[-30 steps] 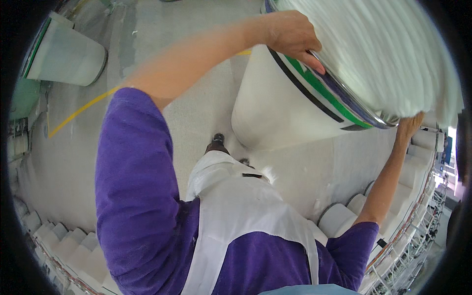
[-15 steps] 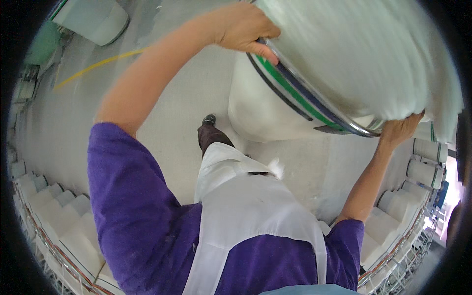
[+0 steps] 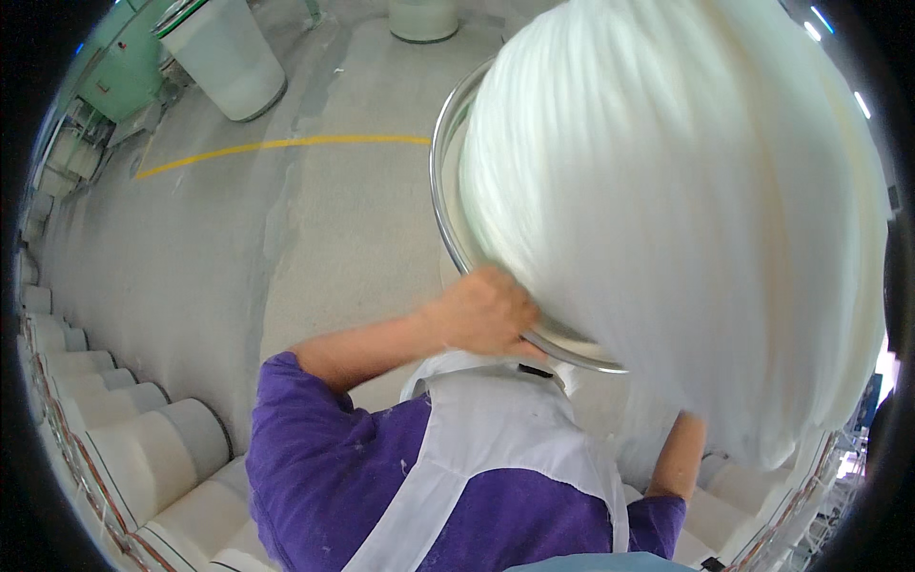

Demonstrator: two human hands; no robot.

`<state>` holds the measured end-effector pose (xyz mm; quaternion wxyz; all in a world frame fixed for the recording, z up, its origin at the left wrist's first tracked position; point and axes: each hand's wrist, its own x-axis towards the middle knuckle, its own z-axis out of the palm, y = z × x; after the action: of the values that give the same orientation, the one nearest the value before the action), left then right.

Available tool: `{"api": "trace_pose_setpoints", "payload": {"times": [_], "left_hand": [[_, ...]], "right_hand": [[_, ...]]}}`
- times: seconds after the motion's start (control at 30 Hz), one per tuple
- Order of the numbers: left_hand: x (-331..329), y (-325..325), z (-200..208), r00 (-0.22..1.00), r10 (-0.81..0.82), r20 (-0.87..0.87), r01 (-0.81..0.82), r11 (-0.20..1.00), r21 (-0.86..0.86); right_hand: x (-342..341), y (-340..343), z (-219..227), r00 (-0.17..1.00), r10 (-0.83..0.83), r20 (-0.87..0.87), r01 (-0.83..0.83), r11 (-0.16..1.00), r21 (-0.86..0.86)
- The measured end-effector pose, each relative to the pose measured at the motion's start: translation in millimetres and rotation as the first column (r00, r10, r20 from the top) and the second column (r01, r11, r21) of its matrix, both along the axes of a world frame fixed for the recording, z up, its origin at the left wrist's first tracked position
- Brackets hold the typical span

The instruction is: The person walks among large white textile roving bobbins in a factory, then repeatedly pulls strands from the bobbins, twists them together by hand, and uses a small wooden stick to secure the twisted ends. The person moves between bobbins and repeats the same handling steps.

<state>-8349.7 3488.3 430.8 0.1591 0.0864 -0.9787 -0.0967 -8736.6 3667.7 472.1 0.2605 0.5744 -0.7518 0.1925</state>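
Note:
My left hand [image 3: 491, 313] is closed over the metal rim of a large round sliver can [image 3: 441, 195], just in front of my apron. A tall, soft heap of white fibre sliver [image 3: 658, 200] bulges out above the rim and fills the upper right, smeared by motion. It hides most of the can's body. Of my right arm only the forearm [image 3: 681, 456] shows at the lower right. The right hand itself is covered by the overhanging sliver, so its fingers cannot be seen.
Another white can [image 3: 224, 62] stands at the upper left, beside green machinery [image 3: 122, 71]. A further can [image 3: 422, 19] is at the top. A yellow line [image 3: 286, 143] crosses the grey floor. Rows of white cans [image 3: 157, 448] curve along the lower left and lower right edges.
The can and its sliver have come nearer to my body, and the sliver now covers my right hand. My left hand has come down and closer, still on the rim.

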Motion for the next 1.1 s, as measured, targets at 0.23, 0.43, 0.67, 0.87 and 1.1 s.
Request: {"api": "trace_pose_setpoints", "payload": {"times": [0.23, 0.43, 0.67, 0.87, 1.1], "left_hand": [[-31, 28, -5, 0.978, 0.15, -0.142, -0.14, 0.987, 0.078], [-42, -6, 5, 0.948, 0.316, -0.048, -0.319, 0.94, -0.124], [13, -86, 40, 0.891, 0.37, -0.262, -0.442, 0.84, -0.315], [68, -177, 60, 0.798, 0.595, -0.096, -0.594, 0.751, -0.289], [121, -214, 58, 0.741, 0.657, -0.142, -0.662, 0.678, -0.318]], "right_hand": [[-22, -15, -1, 0.991, 0.127, 0.043, -0.128, 0.992, 0.01], [-57, -108, 4, 0.929, 0.358, 0.094, -0.357, 0.934, -0.029], [-34, -291, -5, 0.709, 0.662, 0.243, -0.658, 0.745, -0.11], [17, -407, 6, 0.593, 0.718, 0.363, -0.709, 0.68, -0.186], [105, -492, 45, 0.744, 0.658, 0.114, -0.664, 0.747, 0.02]]}}
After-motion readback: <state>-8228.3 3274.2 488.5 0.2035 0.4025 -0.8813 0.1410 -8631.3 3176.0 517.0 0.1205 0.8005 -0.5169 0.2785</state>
